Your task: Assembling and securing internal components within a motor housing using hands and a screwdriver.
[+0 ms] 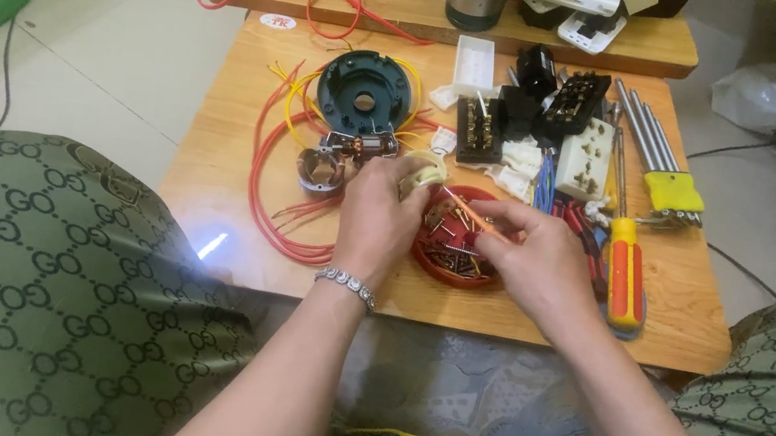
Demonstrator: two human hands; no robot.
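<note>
My left hand (376, 215) grips a small cream plastic part (424, 169) just above a round red dish (490, 279) full of small screws. Over that dish my right hand (533, 257) pinches a thin orange-handled tool (468, 214) whose tip points toward the cream part. A silver bracelet (346, 284) circles my left wrist. Beside the left hand lie a small motor with copper windings (357, 147) and a metal cup (321, 171).
The low wooden table (220, 126) also carries a dark round housing (364, 93) with yellow and red wires, black and white socket parts (584, 159), screwdrivers (626, 269) and a hex key set (671, 190). My knees in green patterned fabric flank the table.
</note>
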